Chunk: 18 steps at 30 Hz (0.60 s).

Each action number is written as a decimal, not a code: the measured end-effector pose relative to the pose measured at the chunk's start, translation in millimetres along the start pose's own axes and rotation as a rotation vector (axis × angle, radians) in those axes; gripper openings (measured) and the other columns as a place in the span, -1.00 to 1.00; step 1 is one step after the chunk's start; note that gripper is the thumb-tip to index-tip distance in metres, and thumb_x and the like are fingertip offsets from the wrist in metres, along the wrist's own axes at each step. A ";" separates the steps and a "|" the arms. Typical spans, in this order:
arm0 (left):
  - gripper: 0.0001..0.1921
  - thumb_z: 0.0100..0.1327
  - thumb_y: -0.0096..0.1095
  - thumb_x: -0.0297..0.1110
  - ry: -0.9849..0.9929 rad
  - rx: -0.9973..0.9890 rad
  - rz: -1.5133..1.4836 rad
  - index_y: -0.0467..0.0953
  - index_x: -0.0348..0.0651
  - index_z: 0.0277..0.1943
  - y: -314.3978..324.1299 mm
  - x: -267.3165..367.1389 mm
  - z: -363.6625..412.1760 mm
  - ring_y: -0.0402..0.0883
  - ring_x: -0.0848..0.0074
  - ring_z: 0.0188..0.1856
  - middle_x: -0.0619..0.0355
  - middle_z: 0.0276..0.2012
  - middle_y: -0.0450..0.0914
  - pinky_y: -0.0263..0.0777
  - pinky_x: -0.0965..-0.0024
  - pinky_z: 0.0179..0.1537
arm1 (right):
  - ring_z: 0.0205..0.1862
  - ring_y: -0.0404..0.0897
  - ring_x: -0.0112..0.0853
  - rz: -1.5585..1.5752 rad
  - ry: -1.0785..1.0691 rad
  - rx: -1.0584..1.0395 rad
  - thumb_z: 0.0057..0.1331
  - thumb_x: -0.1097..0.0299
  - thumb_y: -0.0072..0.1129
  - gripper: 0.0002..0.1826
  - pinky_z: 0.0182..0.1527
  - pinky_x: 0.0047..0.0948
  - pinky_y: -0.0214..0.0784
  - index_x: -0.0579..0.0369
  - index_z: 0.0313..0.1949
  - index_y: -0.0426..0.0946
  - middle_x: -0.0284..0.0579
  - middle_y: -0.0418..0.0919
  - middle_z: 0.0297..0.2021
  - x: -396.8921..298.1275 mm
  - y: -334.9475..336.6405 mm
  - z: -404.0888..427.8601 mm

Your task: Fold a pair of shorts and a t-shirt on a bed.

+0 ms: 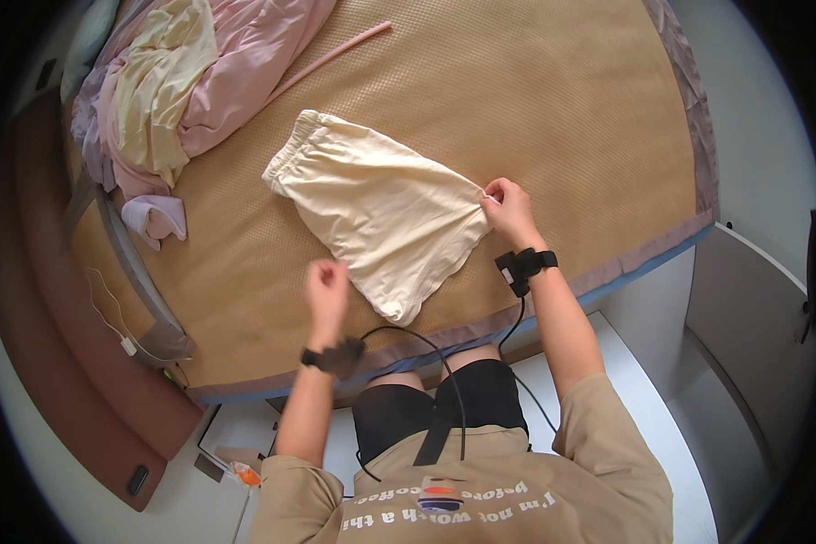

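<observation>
A pair of cream cloth shorts [381, 204], apparently folded in half, lies on the woven sleeping mat in front of me. Its gathered elastic waistband points to the upper left, and the wider hem faces the lower right. My right hand [508, 209] pinches the hem's far right corner between thumb and fingers, and creases run from there across the fabric. Beside the lower left edge of the shorts is my left hand [328, 289], blurred, its fingers curled in with no cloth seen in them. Each wrist carries a black strapped device with a cable.
The tan mat [551, 102] covers the bed. Pink bedding [231, 88], a cream garment [156, 95] and a lilac cloth piece [155, 219] are heaped at upper left. A pink rod [333, 58] lies nearby. A white cable [119, 319] runs beside the brown headboard [75, 306].
</observation>
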<state>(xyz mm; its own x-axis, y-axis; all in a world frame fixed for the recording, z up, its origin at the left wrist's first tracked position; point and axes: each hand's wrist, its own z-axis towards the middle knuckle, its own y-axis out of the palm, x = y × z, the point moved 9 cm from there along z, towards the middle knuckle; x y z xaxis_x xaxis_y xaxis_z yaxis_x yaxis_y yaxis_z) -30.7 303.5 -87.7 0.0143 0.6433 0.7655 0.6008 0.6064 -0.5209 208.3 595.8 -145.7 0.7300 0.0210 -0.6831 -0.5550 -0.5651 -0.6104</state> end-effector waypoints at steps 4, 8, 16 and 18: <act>-0.71 0.11 0.37 -0.28 -0.396 -0.108 -0.167 0.45 -0.30 -0.27 35.9 -55.2 -97.5 0.47 0.66 -0.42 0.18 -0.43 0.53 0.38 0.60 -0.36 | -0.27 0.53 -0.18 0.041 0.094 -0.092 0.03 0.42 0.20 -0.82 -0.17 -0.30 0.39 0.20 -0.35 0.50 0.07 0.54 -0.34 5.5 5.5 1.5; -0.59 0.04 0.43 -0.32 -0.419 0.023 -0.255 0.40 -0.36 -0.15 58.4 -62.7 -112.6 0.50 0.63 -0.37 0.14 -0.38 0.54 0.41 0.59 -0.32 | -0.35 0.53 -0.26 0.011 0.131 -0.102 0.06 0.41 0.19 -0.83 -0.23 -0.34 0.38 0.21 -0.36 0.50 -0.01 0.54 -0.42 -1.3 4.6 1.5; -0.87 0.18 0.20 -0.49 -0.482 0.125 -0.564 0.39 -0.25 -0.27 64.5 -89.3 -111.6 0.43 0.71 -0.42 0.24 -0.41 0.50 0.30 0.62 -0.38 | -0.40 0.52 -0.30 -0.041 0.066 -0.105 0.11 0.38 0.16 -0.81 -0.28 -0.37 0.38 0.23 -0.32 0.49 -0.04 0.55 -0.45 -11.0 8.5 -2.0; -0.88 0.17 0.18 -0.51 -0.514 0.105 -0.727 0.38 -0.24 -0.26 61.9 -81.9 -120.9 0.43 0.70 -0.37 0.24 -0.37 0.50 0.31 0.60 -0.32 | -0.39 0.52 -0.29 -0.026 0.073 -0.112 0.11 0.38 0.15 -0.80 -0.28 -0.37 0.38 0.25 -0.32 0.49 -0.03 0.55 -0.45 -10.5 6.3 -3.5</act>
<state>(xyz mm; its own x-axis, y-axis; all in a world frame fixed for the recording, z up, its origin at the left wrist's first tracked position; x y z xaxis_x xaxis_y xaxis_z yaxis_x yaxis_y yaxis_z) 102.0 231.9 -137.0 -0.7161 0.1979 0.6694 0.2450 0.9692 -0.0245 198.5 589.1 -140.9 0.7729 -0.0210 -0.6342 -0.4905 -0.6538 -0.5762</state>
